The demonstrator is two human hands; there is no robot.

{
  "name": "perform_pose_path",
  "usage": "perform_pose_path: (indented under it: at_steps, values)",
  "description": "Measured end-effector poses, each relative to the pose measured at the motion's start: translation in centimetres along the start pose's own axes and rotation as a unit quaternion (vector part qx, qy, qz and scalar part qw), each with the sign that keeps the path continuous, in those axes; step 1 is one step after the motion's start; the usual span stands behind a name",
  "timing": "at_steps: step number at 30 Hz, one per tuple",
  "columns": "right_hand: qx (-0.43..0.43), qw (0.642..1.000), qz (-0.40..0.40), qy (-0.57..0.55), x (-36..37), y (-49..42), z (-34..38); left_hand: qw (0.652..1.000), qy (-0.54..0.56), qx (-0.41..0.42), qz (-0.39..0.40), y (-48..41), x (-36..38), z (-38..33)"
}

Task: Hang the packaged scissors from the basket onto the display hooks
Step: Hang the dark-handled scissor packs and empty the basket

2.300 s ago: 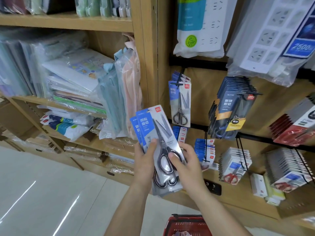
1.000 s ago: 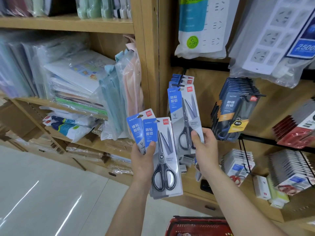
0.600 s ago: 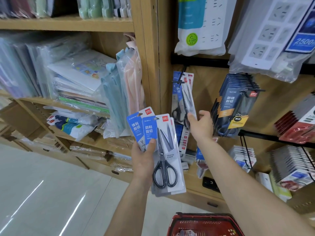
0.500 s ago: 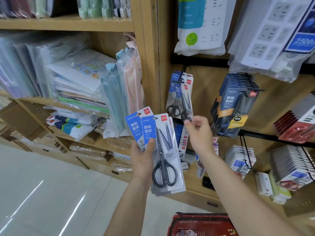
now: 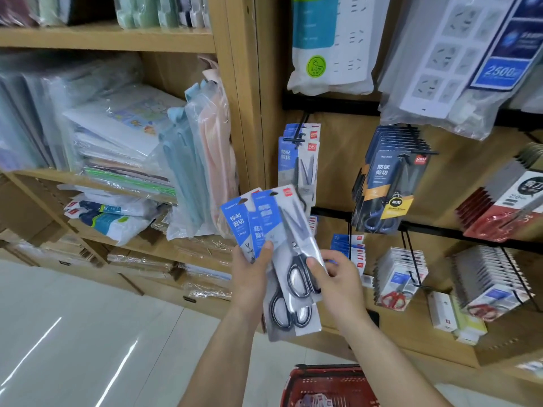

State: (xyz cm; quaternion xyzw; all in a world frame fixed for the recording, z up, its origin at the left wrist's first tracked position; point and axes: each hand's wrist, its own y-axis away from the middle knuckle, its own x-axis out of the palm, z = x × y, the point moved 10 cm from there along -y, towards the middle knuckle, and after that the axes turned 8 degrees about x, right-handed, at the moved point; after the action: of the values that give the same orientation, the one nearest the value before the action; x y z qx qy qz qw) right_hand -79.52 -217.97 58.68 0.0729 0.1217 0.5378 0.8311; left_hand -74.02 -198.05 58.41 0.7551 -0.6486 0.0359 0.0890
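Note:
My left hand (image 5: 252,276) grips a fan of several blue-and-white carded scissors packs (image 5: 241,221), thumb across their fronts. My right hand (image 5: 338,277) pinches the front pack (image 5: 293,230) of that fan near the black scissor handles, its card tilted up to the left. Above them, more of the same packs (image 5: 298,160) hang on a black display hook (image 5: 296,136) fixed to the wooden panel. The red basket (image 5: 326,383) sits on the floor below my arms, with packs dimly visible inside.
Dark-carded scissors (image 5: 388,183) hang on the hook to the right, and smaller packs (image 5: 399,277) on lower hooks. Bagged power strips (image 5: 332,42) hang above. A wooden upright (image 5: 244,92) separates shelves of plastic-wrapped stationery (image 5: 117,142) on the left.
My right hand hung a pack on the upper hook, let go, then came back down to the fan and took hold of the front pack.

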Motion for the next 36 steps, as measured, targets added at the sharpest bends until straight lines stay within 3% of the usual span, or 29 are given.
perform_pose_path:
  at_steps: [5,8,16,36]
  values:
    - [0.003,0.999,0.002,-0.040,0.0,-0.5,-0.4,0.997,-0.030,0.015,0.065,0.1,0.2,0.0]
    - [-0.014,0.999,0.019,-0.040,0.3,-0.7,0.1,0.997,-0.048,0.027,0.052,0.0,-0.4,-0.3]
    - [-0.101,0.994,-0.024,-0.032,-1.5,-1.9,4.9,0.997,-0.064,0.039,0.026,0.0,-1.3,-0.9]
    - [-0.050,0.992,-0.116,0.016,-0.1,-8.6,6.6,0.998,-0.057,0.017,0.015,0.3,-2.5,-1.3]
